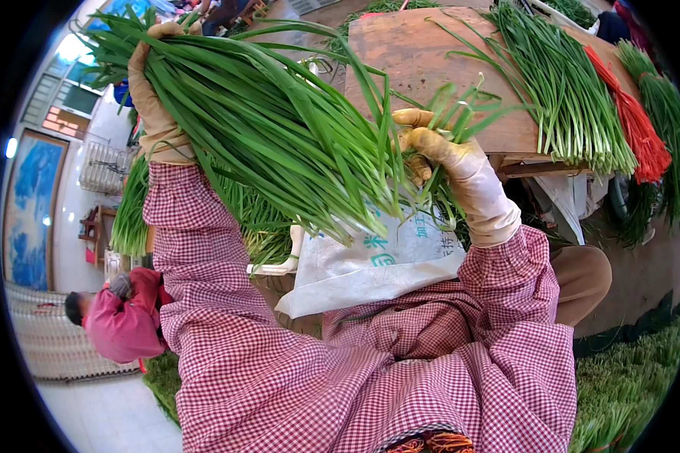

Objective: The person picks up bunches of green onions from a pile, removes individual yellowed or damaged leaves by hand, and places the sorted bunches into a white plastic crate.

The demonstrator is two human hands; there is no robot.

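Observation:
A long bunch of green garlic chives (pixel 279 113) stretches across the upper middle, held in the air, with pale cut ends toward the lower right. My left hand (pixel 146 83), in a tan glove, is closed round its leafy end at the upper left. Close to the other end is my right hand (pixel 449 155), also gloved and yellow-stained at the fingers. Its fingers are curled round a few loose chive leaves (pixel 465 121), which stick out above and below. Beneath the bunch, a white woven sack (pixel 370 275) with green print lies over my lap.
On the right, a wooden board (pixel 423 57) carries another chive bunch (pixel 559 90) and a bundle of red ties (pixel 646 151). More chives (pixel 635 385) cover the lower right. A person in pink (pixel 125 325) crouches at the left near a framed picture (pixel 34 211).

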